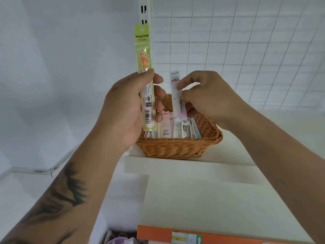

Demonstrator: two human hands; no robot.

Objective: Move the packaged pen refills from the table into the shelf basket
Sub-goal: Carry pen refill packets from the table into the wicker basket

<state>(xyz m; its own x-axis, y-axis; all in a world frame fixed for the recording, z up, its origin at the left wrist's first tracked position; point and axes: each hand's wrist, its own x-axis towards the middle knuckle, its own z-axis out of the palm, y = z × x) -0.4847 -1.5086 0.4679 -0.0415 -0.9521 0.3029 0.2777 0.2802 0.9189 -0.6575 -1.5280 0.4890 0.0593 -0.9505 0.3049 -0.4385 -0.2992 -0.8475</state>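
A brown wicker basket (177, 148) stands on a white shelf and holds several packaged pen refills (182, 129) lying side by side. My left hand (126, 110) grips a long green refill pack (143, 55) upright, just left of and above the basket. My right hand (209, 99) pinches a white and purple refill pack (175, 92), held upright with its lower end among the packs in the basket.
The white shelf (193, 168) has a slotted upright (145, 9) behind the green pack and a white wire grid (237, 50) at the back. A lower shelf edge with an orange price strip (202, 236) runs along the bottom. Some packs (121, 238) lie bottom left.
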